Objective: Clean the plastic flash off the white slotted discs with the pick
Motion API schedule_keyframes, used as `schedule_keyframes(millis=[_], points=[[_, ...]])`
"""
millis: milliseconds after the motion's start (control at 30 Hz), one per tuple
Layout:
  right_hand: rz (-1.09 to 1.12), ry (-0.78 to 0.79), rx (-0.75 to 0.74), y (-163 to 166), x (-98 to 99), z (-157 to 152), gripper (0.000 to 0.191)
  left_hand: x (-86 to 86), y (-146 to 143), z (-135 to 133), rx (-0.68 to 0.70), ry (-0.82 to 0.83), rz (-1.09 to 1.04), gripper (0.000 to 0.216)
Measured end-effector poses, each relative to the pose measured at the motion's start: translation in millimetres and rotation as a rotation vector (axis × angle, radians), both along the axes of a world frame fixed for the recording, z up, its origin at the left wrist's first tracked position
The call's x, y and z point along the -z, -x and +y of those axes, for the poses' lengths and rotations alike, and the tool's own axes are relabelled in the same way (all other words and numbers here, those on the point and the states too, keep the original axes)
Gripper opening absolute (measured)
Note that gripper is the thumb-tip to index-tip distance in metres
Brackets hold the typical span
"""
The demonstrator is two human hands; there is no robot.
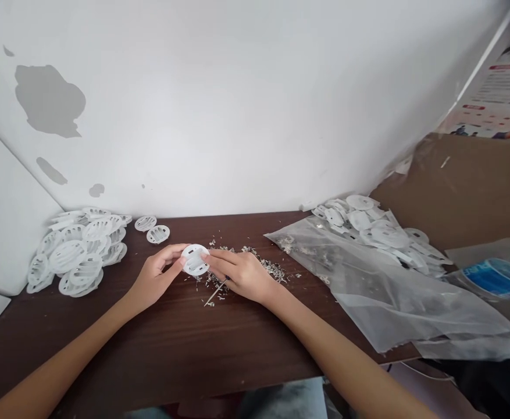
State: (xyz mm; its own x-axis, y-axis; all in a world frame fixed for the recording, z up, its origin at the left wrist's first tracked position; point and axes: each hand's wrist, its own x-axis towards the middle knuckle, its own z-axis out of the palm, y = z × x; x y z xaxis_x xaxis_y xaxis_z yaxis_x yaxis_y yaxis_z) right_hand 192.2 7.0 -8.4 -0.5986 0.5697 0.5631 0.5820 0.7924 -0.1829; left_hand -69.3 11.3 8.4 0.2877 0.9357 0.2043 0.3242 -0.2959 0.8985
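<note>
A round white plastic disc (192, 265) with small slots is held up over the middle of the table. My left hand (161, 273) pinches its left edge between thumb and fingers. On the disc's right side, my right hand (239, 272) is closed with its fingertips on the edge. A thin pale stick (215, 294) sticks out below the right hand's fingers, slanting down to the left; its upper end is hidden in the hand. Behind and under the right hand lies a scattered heap of tiny metal pieces (274, 270).
Slotted white discs are piled at the left (84, 253), with two single discs (157, 234) beside them. At the right, more white discs (385, 233) lie on and around a clear plastic bag (368, 297). A white wall (220, 116) closes off the dark brown table (185, 355).
</note>
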Motion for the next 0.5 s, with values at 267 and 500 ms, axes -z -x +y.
schedule_keyframes(millis=[267, 500], points=[[0.101, 0.144, 0.198, 3, -0.9, -1, 0.038, 1.7, 4, 6, -0.232, 0.075, -0.146, 0.055], [0.065, 0.208, 0.173, -8, -6.4, 2, 0.023, -0.5, 3, 6, -0.268, 0.073, -0.129, 0.047]])
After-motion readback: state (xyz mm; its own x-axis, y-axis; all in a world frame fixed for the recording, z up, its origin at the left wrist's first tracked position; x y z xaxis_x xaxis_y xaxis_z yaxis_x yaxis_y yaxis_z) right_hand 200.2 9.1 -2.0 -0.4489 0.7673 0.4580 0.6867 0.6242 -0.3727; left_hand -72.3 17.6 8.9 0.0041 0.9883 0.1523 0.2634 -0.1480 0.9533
